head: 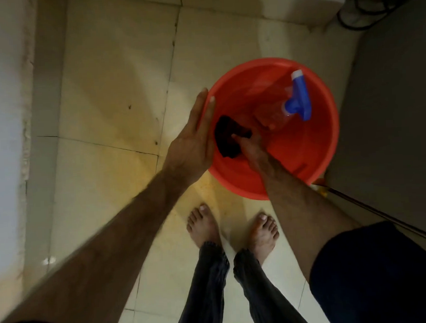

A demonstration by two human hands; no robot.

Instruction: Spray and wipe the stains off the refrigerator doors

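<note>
Left hand [193, 140] flat, fingers straight, pressed on rim of round orange plastic bucket [315, 161]; right hand [249, 147] inside, pinching crumpled dark cloth [227, 139]. Clear spray bottle [290, 105], blue trigger head, lies tilted in bucket; glossy beige floor tiles [110, 97].

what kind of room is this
Probably a home kitchen or utility corner: pale tiled floor, a tall grey appliance side, likely the refrigerator, and a round orange plastic bucket holding a blue-topped spray bottle.

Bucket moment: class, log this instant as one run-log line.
left hand: flat against bucket rim | right hand: inside bucket, grips dark cloth | spray bottle: in bucket, untouched | phase: fetching cloth, wiping not begun
</note>
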